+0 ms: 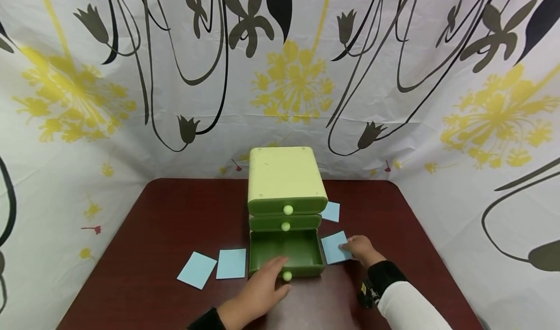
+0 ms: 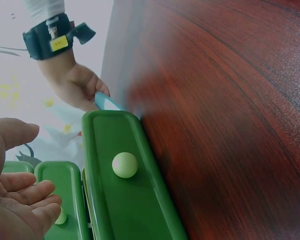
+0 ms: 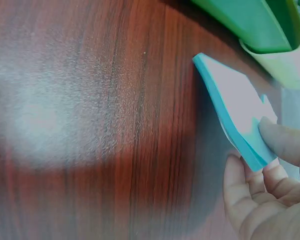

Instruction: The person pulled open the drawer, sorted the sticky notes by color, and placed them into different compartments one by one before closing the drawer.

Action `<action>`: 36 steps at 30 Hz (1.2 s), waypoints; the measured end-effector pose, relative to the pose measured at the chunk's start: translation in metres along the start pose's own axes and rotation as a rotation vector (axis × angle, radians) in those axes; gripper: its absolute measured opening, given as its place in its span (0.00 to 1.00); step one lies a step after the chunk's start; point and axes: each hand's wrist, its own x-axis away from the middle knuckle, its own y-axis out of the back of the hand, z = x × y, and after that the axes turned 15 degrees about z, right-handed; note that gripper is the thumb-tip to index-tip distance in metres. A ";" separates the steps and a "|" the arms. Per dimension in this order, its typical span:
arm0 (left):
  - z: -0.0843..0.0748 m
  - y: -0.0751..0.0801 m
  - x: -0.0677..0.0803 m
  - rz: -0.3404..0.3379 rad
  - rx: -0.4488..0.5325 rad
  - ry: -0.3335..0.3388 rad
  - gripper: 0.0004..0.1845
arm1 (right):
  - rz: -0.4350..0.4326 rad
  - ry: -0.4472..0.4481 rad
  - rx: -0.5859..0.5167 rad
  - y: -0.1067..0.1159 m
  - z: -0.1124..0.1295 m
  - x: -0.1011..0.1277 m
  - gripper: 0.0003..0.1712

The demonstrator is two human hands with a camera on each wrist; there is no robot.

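Observation:
My right hand [image 1: 364, 251] pinches a light blue sticky note pad [image 1: 334, 247] by its right edge, beside the pulled-out bottom drawer. In the right wrist view the pad [image 3: 234, 105] is tilted, its thumb-side face up and its thick edge showing, with the fingers beneath. My left hand [image 1: 258, 293] hovers in front of the green bottom drawer [image 1: 302, 270], fingers loosely extended, overlapping its front near the pale round knob [image 1: 287, 275]. Nothing lies in the left palm in the left wrist view. The bottom drawer's inside is bare green.
The small cabinet [image 1: 284, 172] has a pale yellow-green top and two closed upper drawers. Two more blue pads, a tilted one [image 1: 197, 270] and a straighter one [image 1: 231, 264], lie left of it. Another blue pad [image 1: 331, 212] lies behind on the right. A patterned cloth [image 1: 210, 101] surrounds the dark red table [image 1: 197, 213].

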 end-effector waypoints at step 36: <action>0.022 0.006 0.033 -0.053 -0.055 0.020 0.33 | 0.073 0.511 0.349 -0.061 0.081 0.052 0.05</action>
